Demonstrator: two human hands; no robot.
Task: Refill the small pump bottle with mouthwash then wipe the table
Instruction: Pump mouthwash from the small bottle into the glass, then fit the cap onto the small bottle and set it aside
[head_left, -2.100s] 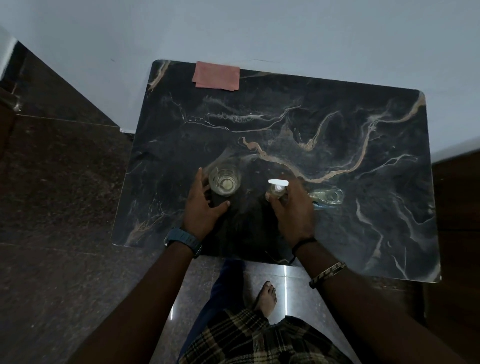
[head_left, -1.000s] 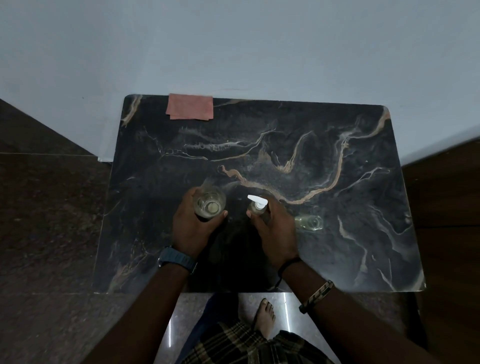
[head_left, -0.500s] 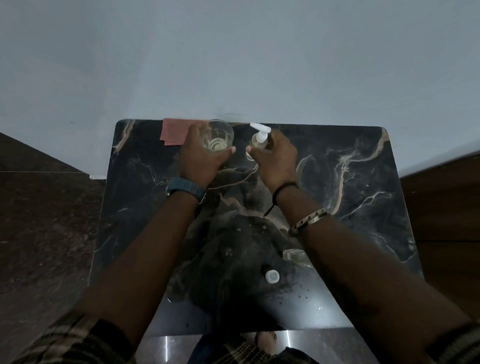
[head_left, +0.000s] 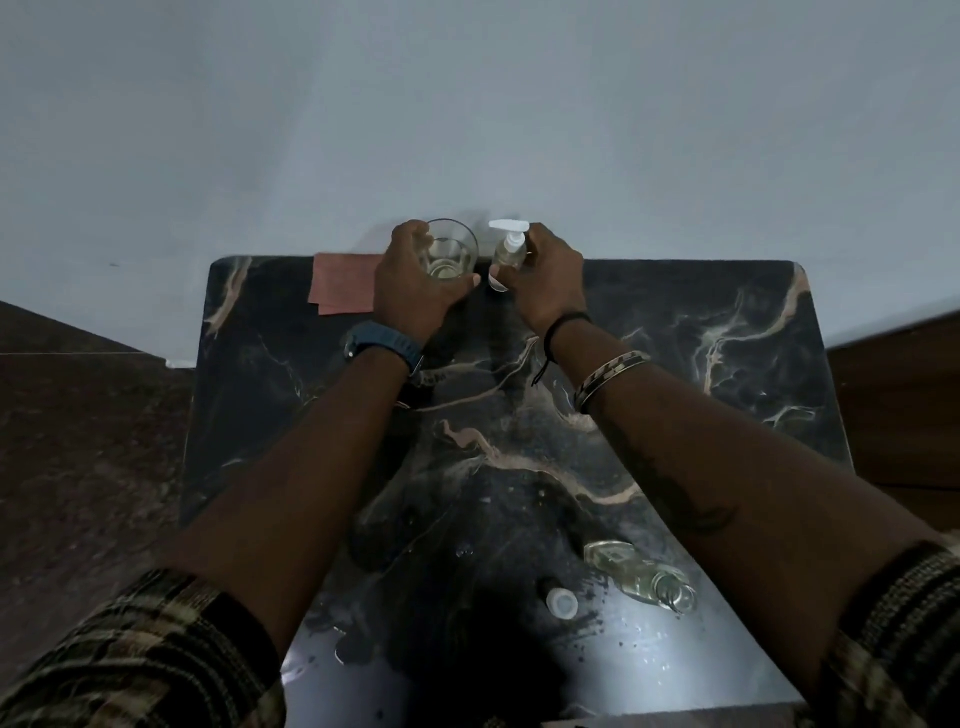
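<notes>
My left hand (head_left: 410, 288) grips a clear drinking glass (head_left: 451, 250) with a little pale liquid at its bottom, at the table's far edge by the wall. Right beside it, my right hand (head_left: 545, 283) holds the small clear pump bottle (head_left: 509, 248), its white pump head on top. A clear mouthwash bottle (head_left: 638, 574) lies on its side near the front right of the dark marble table (head_left: 727, 415), open end toward me. Its white cap (head_left: 562, 604) rests just left of it. A pink cloth (head_left: 340, 283) lies at the far left edge, partly behind my left hand.
Droplets and wet smears (head_left: 467, 551) spot the front half of the table. The pale wall (head_left: 467, 130) stands directly behind the far edge. Dark stone floor (head_left: 88, 441) lies to the left, and a brown wooden surface (head_left: 898, 405) to the right.
Both hands carried the glass and the pump bottle from the table's middle to its far edge by the wall. The mouthwash bottle and its cap stayed near the front.
</notes>
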